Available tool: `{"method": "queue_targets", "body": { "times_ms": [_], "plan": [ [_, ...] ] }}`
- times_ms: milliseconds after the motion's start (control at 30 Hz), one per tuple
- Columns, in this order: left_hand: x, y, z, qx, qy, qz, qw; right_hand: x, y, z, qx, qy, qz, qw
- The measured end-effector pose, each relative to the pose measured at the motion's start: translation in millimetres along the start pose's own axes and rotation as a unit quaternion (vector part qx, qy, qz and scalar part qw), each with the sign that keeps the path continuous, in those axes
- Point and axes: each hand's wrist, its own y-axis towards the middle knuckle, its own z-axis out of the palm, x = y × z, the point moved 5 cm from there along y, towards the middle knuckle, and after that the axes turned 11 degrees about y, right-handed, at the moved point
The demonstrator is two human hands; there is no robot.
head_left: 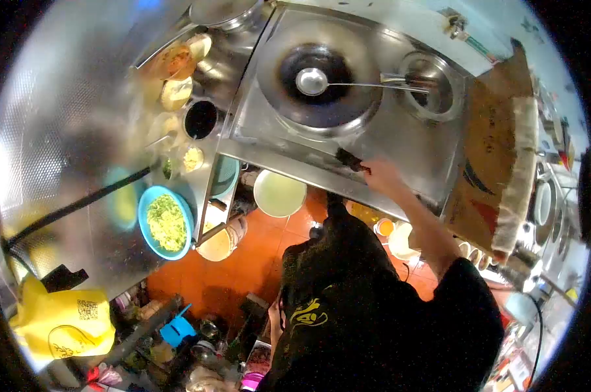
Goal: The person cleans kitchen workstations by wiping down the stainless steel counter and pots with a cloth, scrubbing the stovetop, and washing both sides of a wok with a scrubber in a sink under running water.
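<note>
My right hand [376,174] is closed round a dark, crumpled cloth [349,159] at the front part of the steel stove top [400,153]. Beyond it, a large wok [276,72] sits on the stove with a metal ladle [312,81] lying in it, the handle pointing right. The handle's end reaches over a round metal bowl [433,98]. Low beside my body, my left hand [276,320] shows only in part, and its fingers cannot be made out.
A blue bowl of shredded green vegetable [165,222] stands on the left counter, near small containers and a dark pot [201,119]. Below the stove is a pale bucket [280,193]. Cardboard [488,144] stands at the stove's right side. A yellow bag [67,320] lies lower left.
</note>
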Motion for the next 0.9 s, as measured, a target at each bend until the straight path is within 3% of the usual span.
{"method": "queue_targets", "body": {
  "times_ms": [100, 200, 267, 367, 500, 600, 633, 767, 900],
  "plan": [
    [-33, 1, 7, -0.010, 0.035, 0.005, 0.999, 61, 7, -53, 0.051, 0.069, 0.045, 0.995],
    [-60, 9, 14, -0.018, 0.067, 0.011, 0.998, 125, 39, -65, 0.024, 0.070, -0.051, 0.996],
    [-73, 15, 15, -0.029, 0.085, 0.014, 0.996, 140, 81, -28, 0.021, 0.040, -0.126, 0.991],
    [-78, 25, 6, -0.042, 0.108, 0.024, 0.993, 191, 134, 3, 0.098, 0.049, -0.122, 0.986],
    [-58, 42, 4, -0.033, 0.099, 0.049, 0.993, 241, 191, 47, 0.121, 0.029, -0.138, 0.983],
    [-4, 68, 3, -0.027, 0.091, 0.126, 0.988, 256, 218, 78, 0.120, 0.005, -0.134, 0.984],
    [-12, 71, 4, -0.032, 0.095, 0.190, 0.977, 257, 222, 85, 0.123, -0.003, -0.135, 0.983],
    [-11, 62, 8, -0.003, 0.050, 0.042, 0.998, 227, 227, 119, 0.207, -0.078, -0.096, 0.970],
    [-37, 77, 1, 0.025, 0.010, -0.015, 1.000, 167, 174, 101, 0.172, -0.090, -0.021, 0.981]
  ]
}}
